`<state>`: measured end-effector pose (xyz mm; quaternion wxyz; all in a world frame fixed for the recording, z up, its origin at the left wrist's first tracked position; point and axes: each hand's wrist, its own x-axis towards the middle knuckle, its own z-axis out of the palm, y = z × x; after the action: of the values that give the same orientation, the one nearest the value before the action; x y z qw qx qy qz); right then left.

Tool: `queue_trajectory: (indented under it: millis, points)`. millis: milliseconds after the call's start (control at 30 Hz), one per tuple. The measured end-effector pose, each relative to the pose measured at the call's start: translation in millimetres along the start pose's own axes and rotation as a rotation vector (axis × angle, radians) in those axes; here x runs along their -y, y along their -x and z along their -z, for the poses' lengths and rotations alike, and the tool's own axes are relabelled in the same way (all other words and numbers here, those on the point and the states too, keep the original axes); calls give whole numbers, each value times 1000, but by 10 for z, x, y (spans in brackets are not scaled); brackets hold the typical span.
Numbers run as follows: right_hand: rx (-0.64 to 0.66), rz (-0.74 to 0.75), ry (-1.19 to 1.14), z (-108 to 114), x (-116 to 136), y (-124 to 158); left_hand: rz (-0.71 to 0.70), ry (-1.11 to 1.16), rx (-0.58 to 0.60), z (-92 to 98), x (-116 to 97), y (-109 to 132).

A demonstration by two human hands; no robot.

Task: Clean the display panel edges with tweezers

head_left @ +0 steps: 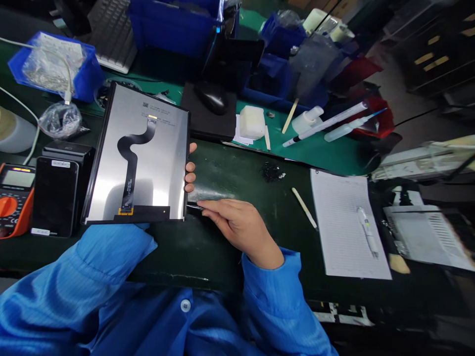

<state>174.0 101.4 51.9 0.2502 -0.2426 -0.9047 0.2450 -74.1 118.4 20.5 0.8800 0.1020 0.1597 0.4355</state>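
A tablet-sized display panel [166,158] is raised above the bench at the left, its silvery back facing me. A black flex cable [129,173] runs in an S-curve down that back to a dark strip at the bottom edge. My left hand [190,173] supports the panel from behind; only its fingertips show, curled round the right edge. Beside the panel's lower right corner, my right hand [237,222] pinches a thin dark strip [193,205] between thumb and fingers. The strip's far end meets the panel's edge; whether it is attached there, I cannot tell.
Left of the panel lie a black phone [55,198] and an orange multimeter [14,202]. A small pile of black scraps [272,172], a pale stick [304,207] and a paper sheet [345,247] with a pen lie rightward. Blue bins [170,34] and a mouse [211,97] stand behind.
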Motion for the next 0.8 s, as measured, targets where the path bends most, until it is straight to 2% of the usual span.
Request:
queue_trajectory:
  millis: [133, 233, 467, 633, 800]
  points:
    - [10, -2, -20, 4, 7, 7, 25, 9, -64, -72, 16, 7]
    - [6, 3, -6, 10, 11, 3, -12, 11, -80, -128, 40, 27]
    - [0, 30, 8, 16, 0, -10, -26, -5, -22, -60, 34, 43]
    - [49, -31, -25, 16, 1, 4, 0, 16, -17, -83, 36, 52]
    - [44, -48, -58, 11, 13, 25, -34, 19, 7, -69, 49, 41]
